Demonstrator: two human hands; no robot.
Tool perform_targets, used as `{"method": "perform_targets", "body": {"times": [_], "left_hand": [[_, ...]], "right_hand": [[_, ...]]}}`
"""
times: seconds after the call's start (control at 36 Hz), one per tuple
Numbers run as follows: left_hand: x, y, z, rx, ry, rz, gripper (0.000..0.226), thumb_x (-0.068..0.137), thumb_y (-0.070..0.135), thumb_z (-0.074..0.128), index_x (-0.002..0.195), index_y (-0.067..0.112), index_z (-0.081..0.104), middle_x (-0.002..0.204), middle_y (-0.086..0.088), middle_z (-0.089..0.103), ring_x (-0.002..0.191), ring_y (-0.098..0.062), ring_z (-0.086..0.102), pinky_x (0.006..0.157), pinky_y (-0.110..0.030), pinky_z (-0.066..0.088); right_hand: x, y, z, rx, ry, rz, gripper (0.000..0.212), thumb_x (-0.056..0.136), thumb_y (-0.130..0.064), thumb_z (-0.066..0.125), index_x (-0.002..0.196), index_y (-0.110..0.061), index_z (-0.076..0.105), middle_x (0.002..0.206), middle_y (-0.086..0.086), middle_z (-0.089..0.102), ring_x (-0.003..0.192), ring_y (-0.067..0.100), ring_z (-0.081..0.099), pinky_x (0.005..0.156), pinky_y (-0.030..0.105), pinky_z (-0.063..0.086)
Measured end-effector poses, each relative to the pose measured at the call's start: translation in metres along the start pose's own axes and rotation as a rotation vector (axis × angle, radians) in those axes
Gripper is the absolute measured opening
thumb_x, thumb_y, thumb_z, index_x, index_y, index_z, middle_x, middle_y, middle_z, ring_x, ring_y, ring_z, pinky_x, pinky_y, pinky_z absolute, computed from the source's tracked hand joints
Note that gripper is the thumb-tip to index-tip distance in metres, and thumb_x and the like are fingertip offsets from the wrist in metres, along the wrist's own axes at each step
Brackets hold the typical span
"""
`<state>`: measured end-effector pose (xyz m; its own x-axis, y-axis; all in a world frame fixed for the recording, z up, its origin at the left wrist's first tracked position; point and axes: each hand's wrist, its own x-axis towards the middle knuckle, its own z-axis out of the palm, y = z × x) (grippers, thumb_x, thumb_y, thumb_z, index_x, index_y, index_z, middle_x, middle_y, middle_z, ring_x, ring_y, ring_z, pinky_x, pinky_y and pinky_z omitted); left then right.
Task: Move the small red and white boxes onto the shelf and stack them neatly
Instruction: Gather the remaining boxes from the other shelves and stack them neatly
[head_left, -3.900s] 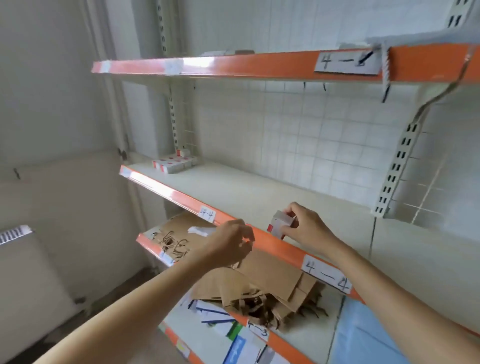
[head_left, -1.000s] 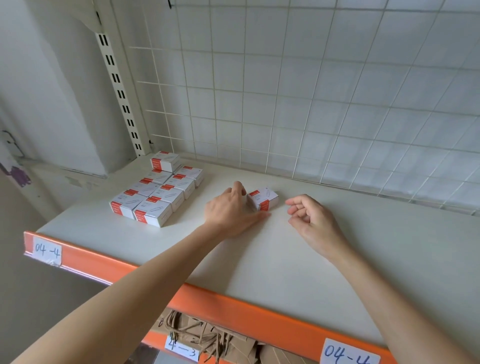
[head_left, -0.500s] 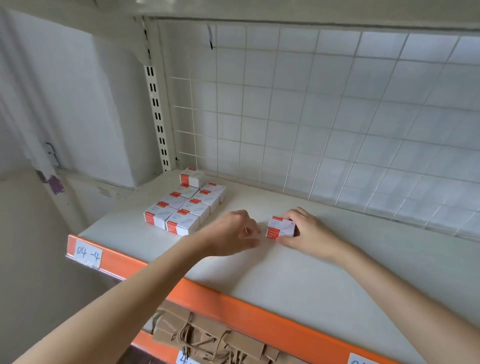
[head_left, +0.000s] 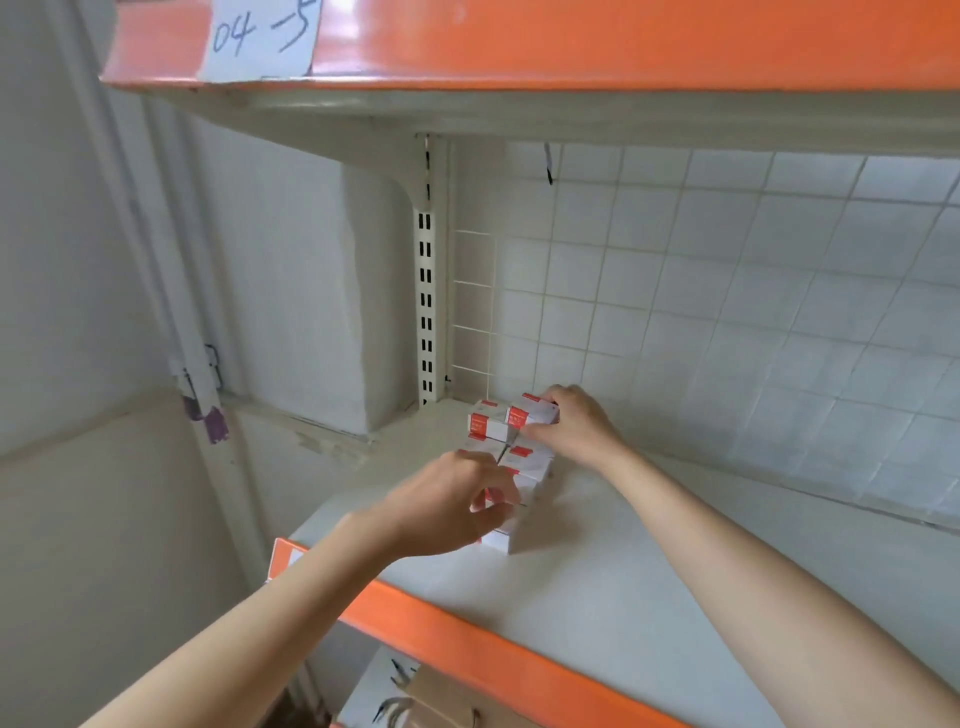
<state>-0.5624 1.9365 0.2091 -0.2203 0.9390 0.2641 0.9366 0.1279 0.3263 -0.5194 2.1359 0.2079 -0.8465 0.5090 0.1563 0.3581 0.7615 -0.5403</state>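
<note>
Right hand (head_left: 576, 426) has its grip round a red and white box (head_left: 535, 413) atop the stack (head_left: 524, 467) on the shelf (head_left: 649, 597); left hand (head_left: 447, 509) curled, its grip unclear.

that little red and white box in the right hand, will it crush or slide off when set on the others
The box looks like thin card and the right hand pinches it undented, so probably light and fairly stiff. Its flat faces match the boxes below, so it should sit without tipping. The card looks smooth, so a nudge from the left hand might slide it.
</note>
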Motion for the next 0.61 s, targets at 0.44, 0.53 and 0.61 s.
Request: {"method": "perform_targets", "body": {"times": [0.44, 0.53, 0.61], "left_hand": [[0.026, 0.025, 0.027, -0.107, -0.03, 0.128, 0.014, 0.09, 0.02, 0.059, 0.095, 0.011, 0.069, 0.088, -0.004, 0.065, 0.074, -0.016, 0.058, 0.07, -0.025, 0.044], [0.025, 0.031, 0.029, -0.09, -0.04, 0.102, 0.017, 0.09, 0.023, 0.059, 0.1, 0.013, 0.069, 0.092, -0.003, 0.065, 0.077, -0.016, 0.06, 0.072, -0.028, 0.047], [0.021, 0.036, 0.027, -0.076, -0.005, 0.054, 0.018, 0.09, 0.021, 0.058, 0.102, 0.011, 0.069, 0.093, -0.003, 0.065, 0.078, -0.017, 0.06, 0.071, -0.023, 0.044]], "right_hand": [[-0.008, 0.003, -0.012, -0.194, -0.179, 0.065, 0.053, 0.085, -0.028, 0.065, 0.133, -0.013, 0.048, 0.134, 0.007, 0.051, 0.122, 0.023, 0.048, 0.095, 0.028, 0.037], [-0.009, 0.003, -0.011, -0.203, -0.115, 0.063, 0.039, 0.085, -0.023, 0.062, 0.121, -0.008, 0.056, 0.125, 0.012, 0.056, 0.113, 0.027, 0.053, 0.091, 0.031, 0.043], [-0.012, 0.003, -0.014, -0.251, -0.116, 0.052, 0.034, 0.09, -0.022, 0.055, 0.12, -0.005, 0.056, 0.126, 0.017, 0.052, 0.114, 0.031, 0.051, 0.09, 0.03, 0.04]]}}
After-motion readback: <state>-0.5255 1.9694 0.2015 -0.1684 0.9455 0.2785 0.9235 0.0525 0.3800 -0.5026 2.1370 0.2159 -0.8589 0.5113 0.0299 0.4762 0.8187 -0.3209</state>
